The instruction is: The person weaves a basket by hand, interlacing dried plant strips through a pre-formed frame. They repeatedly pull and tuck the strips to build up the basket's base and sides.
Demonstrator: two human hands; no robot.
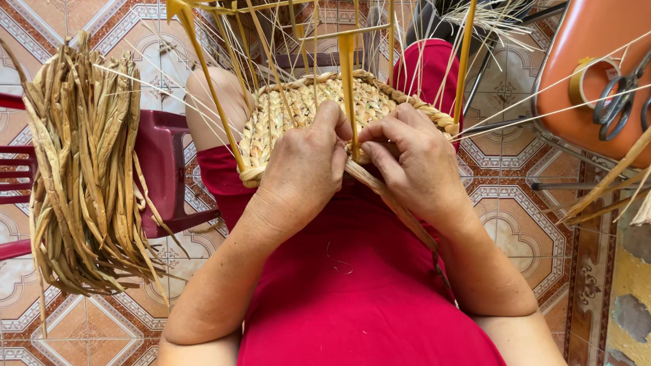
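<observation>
hands: left hand (305,166) + right hand (413,166) fingers pinched shut on straw strand (369,179) at woven basket (298,112) rim; tape roll (588,81) on orange stool (590,41).

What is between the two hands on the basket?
A yellow upright strip stands between the left hand and right hand, rising from the woven basket rim. The head view shows it.

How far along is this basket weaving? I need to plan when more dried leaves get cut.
Done: the round woven base. In hand: the left hand and right hand pinch a braided strand at the near rim. Left: the upright stakes stand bare, and the dried leaf bundle lies unused.
</observation>
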